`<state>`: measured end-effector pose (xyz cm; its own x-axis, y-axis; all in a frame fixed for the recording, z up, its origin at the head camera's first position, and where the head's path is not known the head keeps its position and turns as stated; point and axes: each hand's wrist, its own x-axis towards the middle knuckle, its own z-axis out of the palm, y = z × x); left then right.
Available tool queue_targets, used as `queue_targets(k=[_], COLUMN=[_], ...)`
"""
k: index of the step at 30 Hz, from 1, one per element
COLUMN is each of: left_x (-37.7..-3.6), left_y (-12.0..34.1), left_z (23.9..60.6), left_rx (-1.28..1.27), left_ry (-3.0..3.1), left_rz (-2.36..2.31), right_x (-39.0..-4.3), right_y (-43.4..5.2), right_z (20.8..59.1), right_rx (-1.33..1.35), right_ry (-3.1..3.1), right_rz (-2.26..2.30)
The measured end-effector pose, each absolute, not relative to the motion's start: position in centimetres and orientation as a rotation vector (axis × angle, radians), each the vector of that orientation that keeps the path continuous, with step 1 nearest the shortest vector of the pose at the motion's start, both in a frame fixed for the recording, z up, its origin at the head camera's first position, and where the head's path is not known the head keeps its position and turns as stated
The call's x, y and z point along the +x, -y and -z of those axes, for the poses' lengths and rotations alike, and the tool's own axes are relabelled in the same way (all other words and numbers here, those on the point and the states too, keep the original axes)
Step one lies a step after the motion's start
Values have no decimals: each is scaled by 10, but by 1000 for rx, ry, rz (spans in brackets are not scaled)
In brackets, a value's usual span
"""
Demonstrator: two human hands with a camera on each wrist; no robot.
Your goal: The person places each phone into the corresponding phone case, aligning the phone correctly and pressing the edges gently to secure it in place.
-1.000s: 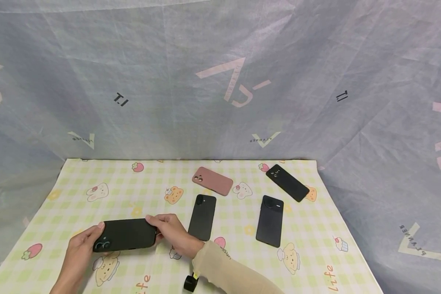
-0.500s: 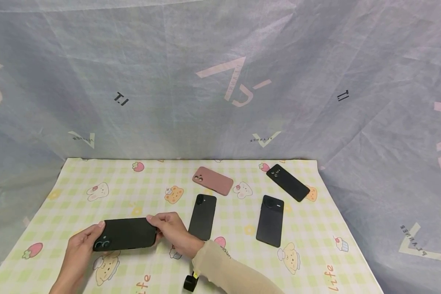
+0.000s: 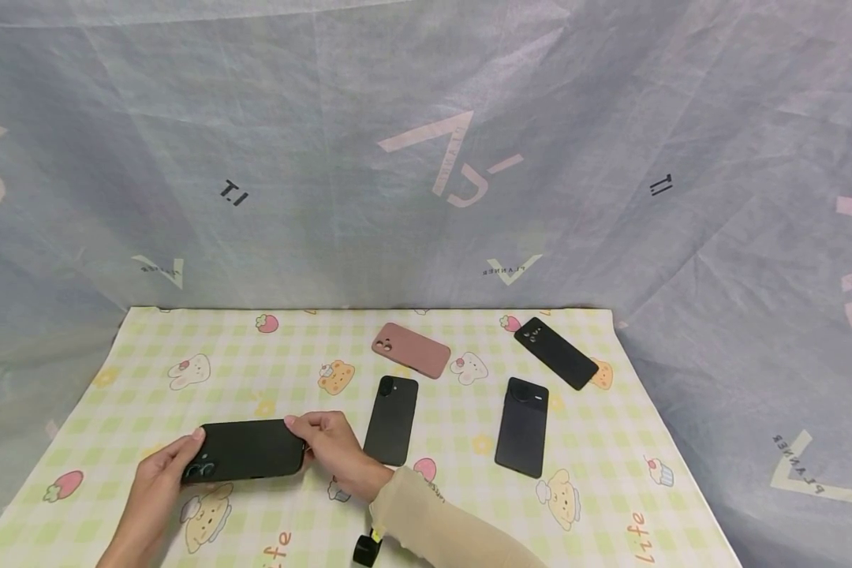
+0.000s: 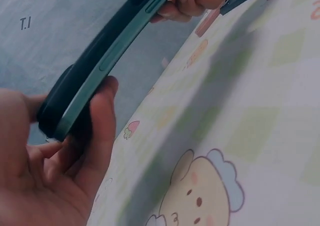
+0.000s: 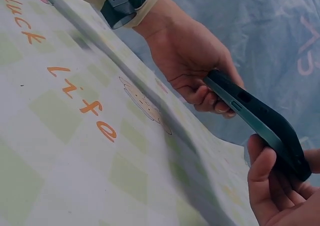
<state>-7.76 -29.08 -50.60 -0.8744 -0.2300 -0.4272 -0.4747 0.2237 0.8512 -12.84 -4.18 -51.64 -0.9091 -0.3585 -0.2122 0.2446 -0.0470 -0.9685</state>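
Head view is showing both hands gripping the dark cased phone (image 3: 244,450) above the tablecloth (image 3: 149,347), left hand (image 3: 158,479) clamping the camera end, right hand (image 3: 334,446) pinching the other, ideally keeping it level.

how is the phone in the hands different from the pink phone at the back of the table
The held phone is dark, almost black; the pink phone is dusty pink. The held phone is gripped at its ends by the left hand and right hand, lifted off the tablecloth; the pink phone lies flat, untouched. The held phone sits near the front left; the pink phone lies farther back. Both show their camera side up.
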Motion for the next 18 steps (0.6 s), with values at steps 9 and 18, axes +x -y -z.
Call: queue_targets(k=[9,18], left_x=[-66,-56], left_y=[298,296], left_z=[507,514], left_rx=[-556,-493], left_ry=[-2099,-2108], left_rz=[-1938,-2013], right_x=[-130,-131], right_y=[42,40], right_z=[517,518], right_rx=[-118,-118], right_ry=[-1814,-1785], right_rz=[2070,2071])
